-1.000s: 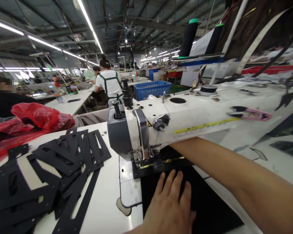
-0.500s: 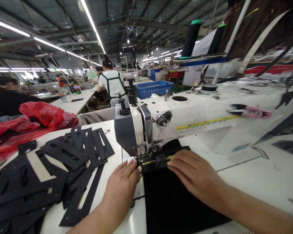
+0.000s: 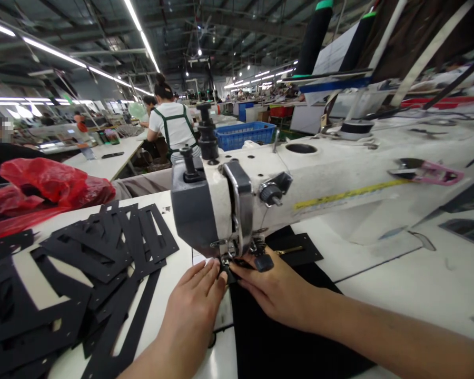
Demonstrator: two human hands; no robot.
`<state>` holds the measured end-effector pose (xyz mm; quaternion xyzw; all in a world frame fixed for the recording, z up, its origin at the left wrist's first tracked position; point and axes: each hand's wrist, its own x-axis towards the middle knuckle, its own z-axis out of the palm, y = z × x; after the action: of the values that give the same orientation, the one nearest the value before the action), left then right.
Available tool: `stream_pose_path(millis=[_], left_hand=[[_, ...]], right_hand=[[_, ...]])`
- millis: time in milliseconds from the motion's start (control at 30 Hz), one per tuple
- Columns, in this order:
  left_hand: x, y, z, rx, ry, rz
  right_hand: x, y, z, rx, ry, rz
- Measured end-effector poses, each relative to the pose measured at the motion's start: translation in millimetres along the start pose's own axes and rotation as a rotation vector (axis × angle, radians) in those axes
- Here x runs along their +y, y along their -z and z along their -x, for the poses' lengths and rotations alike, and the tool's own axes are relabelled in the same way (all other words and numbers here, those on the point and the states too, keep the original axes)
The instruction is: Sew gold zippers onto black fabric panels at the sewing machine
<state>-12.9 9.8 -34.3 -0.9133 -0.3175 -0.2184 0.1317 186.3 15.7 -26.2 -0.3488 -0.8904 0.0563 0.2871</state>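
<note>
White table (image 3: 174, 310) carries the sewing machine (image 3: 260, 195); left hand (image 3: 193, 308) and right hand (image 3: 276, 295) (fingers flat, gripping nothing) press black fabric (image 3: 276, 347) at the needle; aligning comes next, needing steady feeding.

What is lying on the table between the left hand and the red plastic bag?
In the head view, a spread pile of black cut-out pieces covers the white table between the left hand and the red plastic bag.

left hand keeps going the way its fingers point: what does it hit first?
Probably the black fabric piece at the presser foot of the white sewing machine; the left hand fingertips are nearly there. Depth unclear.
</note>
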Motion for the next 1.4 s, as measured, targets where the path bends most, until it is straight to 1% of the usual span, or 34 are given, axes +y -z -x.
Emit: stream_pose_path(millis=[200, 367, 567, 633, 733, 800, 833, 933, 1000, 1067, 1200, 1300, 1400], left_hand=[[-2, 1.8, -3, 0.011, -0.041, -0.057], [0, 1.8, -6, 0.01, -0.02, -0.07], [1, 2.7, -10, 0.001, -0.013, -0.035], [-1, 3.5, -11, 0.01, -0.005, -0.002], [-4, 6.4, -13, 0.017, 0.092, 0.081], [-7, 9.5, -15, -0.005, 0.177, 0.121], [-7, 11.1, -16, -0.016, 0.209, 0.127], [-8, 14.2, -18, -0.039, 0.257, 0.115], [-8, 14.4, -18, -0.048, 0.277, 0.112], [-8, 14.0, -17, -0.05, 0.284, 0.116], [-9, 12.7, -15, -0.032, 0.272, 0.137], [-9, 11.0, -14, -0.019, 0.231, 0.157], [-8, 8.5, -12, 0.001, 0.159, 0.159]], right_hand=[[0, -3, -1, -0.018, 0.004, 0.064], [-1, -2, -1, -0.043, 0.015, 0.06], [5, -7, -3, 0.038, 0.058, 0.058], [5, -6, -1, 0.073, 0.069, 0.083], [0, 1, 5, 0.174, 0.112, 0.219], [-6, 5, 7, 0.198, 0.118, 0.296], [-9, 6, 7, 0.159, 0.086, 0.307], [-15, 4, 3, -0.051, -0.1, 0.281], [-17, 1, -1, -0.131, -0.177, 0.267], [-18, -2, -4, -0.14, -0.177, 0.255], [-15, -4, -1, -0.167, -0.124, 0.209], [-11, -5, 4, -0.162, -0.082, 0.165], [-8, -6, 6, -0.141, -0.041, 0.12]])
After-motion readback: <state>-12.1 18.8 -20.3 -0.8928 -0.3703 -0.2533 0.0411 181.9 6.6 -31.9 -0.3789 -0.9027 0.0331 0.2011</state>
